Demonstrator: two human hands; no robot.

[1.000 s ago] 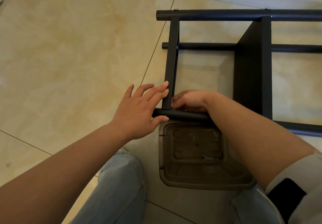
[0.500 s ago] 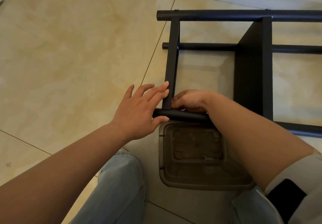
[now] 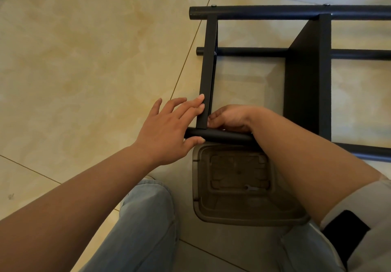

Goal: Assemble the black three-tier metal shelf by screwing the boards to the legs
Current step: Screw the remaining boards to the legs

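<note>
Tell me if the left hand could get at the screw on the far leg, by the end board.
Probably yes. The left hand rests on the end board and near leg, gripping nothing, and bare floor runs beside the board up to the screw on the far leg.

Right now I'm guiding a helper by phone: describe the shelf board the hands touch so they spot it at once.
Find the black shelf frame lying sideways on the tiled floor. The end board is at its left end, a narrow edge-on strip. Unlike the wider middle board, it has the left hand and right hand at its near corner.
</note>
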